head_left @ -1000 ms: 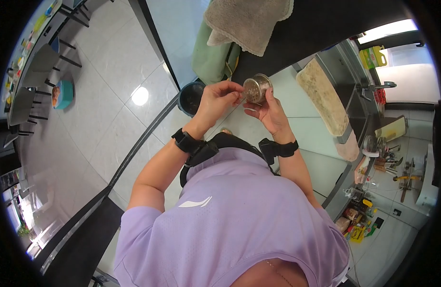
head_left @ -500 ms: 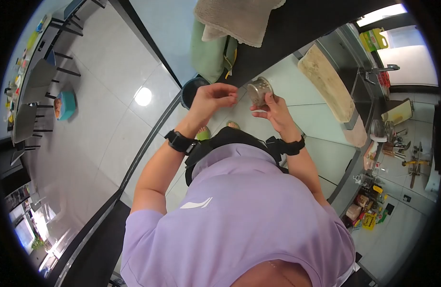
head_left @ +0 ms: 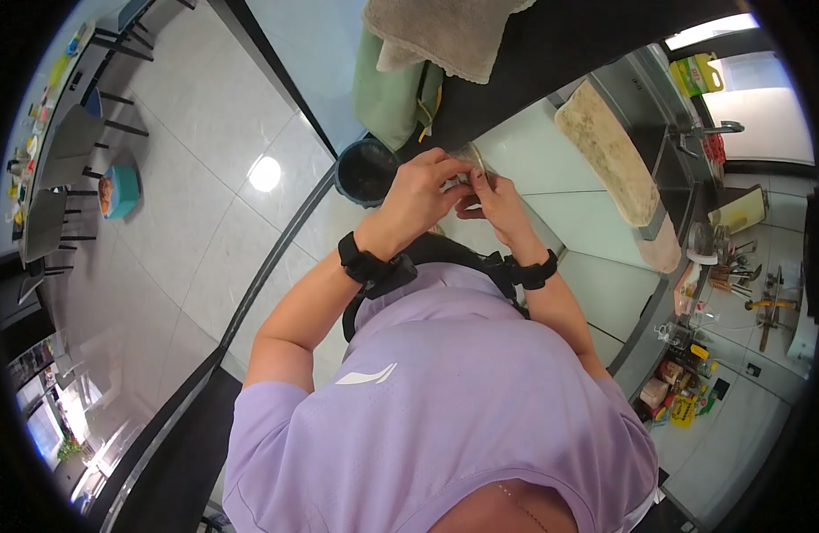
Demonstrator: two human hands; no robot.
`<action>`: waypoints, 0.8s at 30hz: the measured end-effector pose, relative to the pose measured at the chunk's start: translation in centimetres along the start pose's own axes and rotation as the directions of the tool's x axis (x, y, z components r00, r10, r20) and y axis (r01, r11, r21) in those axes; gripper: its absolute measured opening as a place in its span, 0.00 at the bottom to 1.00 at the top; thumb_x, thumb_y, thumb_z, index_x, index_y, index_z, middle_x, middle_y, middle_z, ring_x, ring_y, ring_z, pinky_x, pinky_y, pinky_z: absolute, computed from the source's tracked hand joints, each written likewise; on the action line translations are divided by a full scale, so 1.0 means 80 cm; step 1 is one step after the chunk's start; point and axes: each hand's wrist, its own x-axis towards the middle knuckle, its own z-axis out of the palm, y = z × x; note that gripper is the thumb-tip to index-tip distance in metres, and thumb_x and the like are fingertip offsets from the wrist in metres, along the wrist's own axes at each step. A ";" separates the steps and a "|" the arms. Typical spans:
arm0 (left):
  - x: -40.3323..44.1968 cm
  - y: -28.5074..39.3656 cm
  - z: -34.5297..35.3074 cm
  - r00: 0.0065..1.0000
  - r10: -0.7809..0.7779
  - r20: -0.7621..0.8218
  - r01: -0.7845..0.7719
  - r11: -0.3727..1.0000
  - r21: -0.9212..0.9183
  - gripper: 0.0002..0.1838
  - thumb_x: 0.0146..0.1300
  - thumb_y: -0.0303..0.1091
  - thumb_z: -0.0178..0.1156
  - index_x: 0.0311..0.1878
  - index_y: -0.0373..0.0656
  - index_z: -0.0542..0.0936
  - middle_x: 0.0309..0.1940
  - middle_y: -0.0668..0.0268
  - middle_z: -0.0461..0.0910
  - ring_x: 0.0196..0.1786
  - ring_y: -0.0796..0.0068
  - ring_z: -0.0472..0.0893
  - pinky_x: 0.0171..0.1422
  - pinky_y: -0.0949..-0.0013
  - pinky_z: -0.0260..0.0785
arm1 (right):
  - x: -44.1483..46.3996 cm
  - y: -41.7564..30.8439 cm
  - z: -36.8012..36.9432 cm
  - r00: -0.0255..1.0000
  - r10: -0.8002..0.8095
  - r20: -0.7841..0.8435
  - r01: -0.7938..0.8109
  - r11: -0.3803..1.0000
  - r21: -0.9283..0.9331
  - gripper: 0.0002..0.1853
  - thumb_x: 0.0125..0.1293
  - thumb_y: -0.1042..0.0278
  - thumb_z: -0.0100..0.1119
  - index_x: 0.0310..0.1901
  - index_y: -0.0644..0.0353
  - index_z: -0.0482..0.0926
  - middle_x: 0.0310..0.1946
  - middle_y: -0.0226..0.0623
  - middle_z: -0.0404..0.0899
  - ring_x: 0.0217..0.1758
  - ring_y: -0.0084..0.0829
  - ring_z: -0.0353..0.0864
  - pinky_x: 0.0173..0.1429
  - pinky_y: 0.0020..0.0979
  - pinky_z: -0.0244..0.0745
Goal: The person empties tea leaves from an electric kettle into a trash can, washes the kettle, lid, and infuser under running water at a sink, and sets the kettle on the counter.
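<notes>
Held in my right hand (head_left: pixel 503 211) is a small perforated metal strainer (head_left: pixel 469 157), which looks like a sink basket. Most of it is hidden behind my fingers. My left hand (head_left: pixel 421 189) has come up against it, with bent fingers pressed together at its near side and touching or almost touching my right fingers. Whatever is between the left fingertips is too small or too covered to make out. Below and to the left of my hands, a dark round bin (head_left: pixel 343 178) stands on the floor.
A dark counter (head_left: pixel 551 49) ahead bears a beige towel (head_left: pixel 440 35) and a green cloth bag (head_left: pixel 383 98). To the right are a sink tap (head_left: pixel 707 131), a long pale mat (head_left: pixel 609 155) and kitchen utensils. A teal tub (head_left: pixel 123 195) sits on the floor at left, near chairs.
My left hand has moved right to the strainer, and the two hands now meet. The strainer is now mostly covered, and more of the bin shows.
</notes>
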 end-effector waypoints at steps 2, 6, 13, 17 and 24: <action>-0.001 -0.006 0.000 1.000 -0.005 -0.019 0.005 1.000 -0.009 0.11 0.49 0.23 0.63 0.39 0.39 0.80 0.27 0.62 0.73 0.27 0.68 0.75 0.32 0.70 0.68 | -0.001 -0.001 0.004 0.999 -0.032 -0.014 0.032 0.999 0.007 0.25 0.64 0.47 0.50 0.39 0.68 0.73 0.30 0.36 0.76 0.28 0.24 0.77 0.34 0.26 0.78; 0.000 -0.018 -0.002 0.998 -0.032 -0.049 0.033 0.999 0.012 0.07 0.50 0.22 0.61 0.35 0.36 0.78 0.27 0.60 0.73 0.28 0.64 0.75 0.32 0.69 0.68 | 0.002 0.002 0.001 0.999 -0.040 0.020 0.041 0.999 -0.008 0.24 0.65 0.47 0.50 0.37 0.68 0.73 0.29 0.36 0.75 0.28 0.24 0.77 0.33 0.25 0.78; 0.001 -0.062 -0.010 0.895 -0.445 0.000 0.429 0.863 -0.267 0.06 0.62 0.30 0.55 0.35 0.36 0.74 0.29 0.68 0.75 0.31 0.81 0.74 0.35 0.76 0.66 | 0.004 -0.008 -0.007 0.998 -0.001 -0.059 0.005 0.998 0.061 0.22 0.65 0.51 0.51 0.40 0.69 0.73 0.33 0.38 0.75 0.28 0.25 0.77 0.33 0.26 0.78; -0.003 -0.117 -0.033 0.757 -0.605 0.246 0.506 0.306 -0.806 0.10 0.64 0.28 0.46 0.42 0.30 0.72 0.38 0.55 0.75 0.41 0.66 0.78 0.50 0.69 0.72 | -0.002 -0.004 -0.030 0.994 0.006 -0.106 0.003 0.996 0.089 0.21 0.66 0.55 0.50 0.43 0.70 0.72 0.34 0.40 0.75 0.29 0.27 0.77 0.33 0.27 0.78; -0.026 -0.174 -0.051 0.687 -0.659 0.306 0.608 0.289 -0.740 0.16 0.58 0.16 0.43 0.50 0.20 0.68 0.44 0.50 0.73 0.48 0.59 0.77 0.53 0.67 0.73 | -0.038 0.004 -0.083 0.977 0.028 -0.212 -0.012 0.997 0.079 0.21 0.67 0.51 0.47 0.42 0.67 0.71 0.32 0.38 0.74 0.29 0.26 0.76 0.34 0.28 0.78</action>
